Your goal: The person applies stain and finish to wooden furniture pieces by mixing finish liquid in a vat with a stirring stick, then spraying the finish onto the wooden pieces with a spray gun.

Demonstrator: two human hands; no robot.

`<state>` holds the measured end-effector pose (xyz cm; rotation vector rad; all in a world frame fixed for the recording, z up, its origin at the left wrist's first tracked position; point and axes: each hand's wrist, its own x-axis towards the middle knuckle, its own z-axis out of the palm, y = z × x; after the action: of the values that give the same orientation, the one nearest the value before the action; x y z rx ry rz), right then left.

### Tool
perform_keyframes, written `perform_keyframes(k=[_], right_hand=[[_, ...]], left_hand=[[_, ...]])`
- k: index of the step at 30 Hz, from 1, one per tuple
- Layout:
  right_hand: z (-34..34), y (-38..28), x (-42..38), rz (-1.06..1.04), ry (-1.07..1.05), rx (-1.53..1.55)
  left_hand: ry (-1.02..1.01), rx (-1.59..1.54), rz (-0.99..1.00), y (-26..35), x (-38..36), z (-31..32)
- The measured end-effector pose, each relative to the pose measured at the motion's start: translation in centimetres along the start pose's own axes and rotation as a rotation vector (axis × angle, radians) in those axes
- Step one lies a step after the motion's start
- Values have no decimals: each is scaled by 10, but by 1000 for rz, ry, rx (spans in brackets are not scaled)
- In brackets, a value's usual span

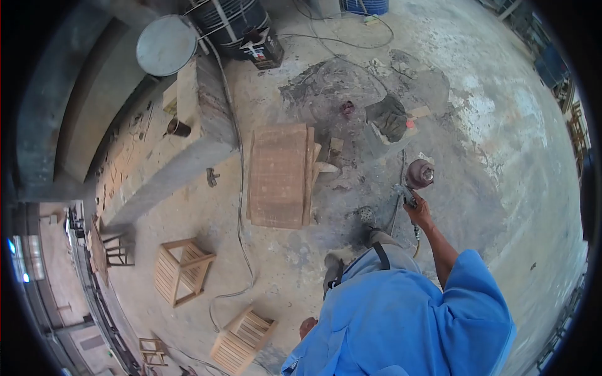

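Note:
My right hand is closed around the handle of a spray gun. A reddish-brown paint cup sits at the gun's far end, and an air hose hangs from below the grip. Only a small part of my left hand shows, low beside the blue shirt; its fingers are hidden. To the left of the gun, a stack of brown boards lies on the floor, some distance from either hand. Slatted wooden stools, one a pale stool and another a tilted stool, are nearest my left side.
A dark cloth covers a box-like object ahead. A long hose runs across the stained concrete floor. At the left, a low concrete wall carries a dark cup. Drums and a square can stand behind it.

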<state>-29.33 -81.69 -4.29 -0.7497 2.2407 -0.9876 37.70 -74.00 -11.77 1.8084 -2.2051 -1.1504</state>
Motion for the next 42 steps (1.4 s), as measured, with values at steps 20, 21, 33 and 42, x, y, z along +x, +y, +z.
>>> perform_keyframes(k=[20, 21, 33, 42], right_hand=[[16, 44, 357, 229, 140, 116], [21, 47, 373, 290, 128, 139], [47, 64, 470, 534, -98, 39], [44, 49, 474, 756, -21, -68]], left_hand=[[-51, -227, -684, 326, 487, -241], [-91, -194, -703, 333, 489, -248], [-255, 136, -928, 489, 573, -269], [-329, 100, -800, 547, 689, -267]])
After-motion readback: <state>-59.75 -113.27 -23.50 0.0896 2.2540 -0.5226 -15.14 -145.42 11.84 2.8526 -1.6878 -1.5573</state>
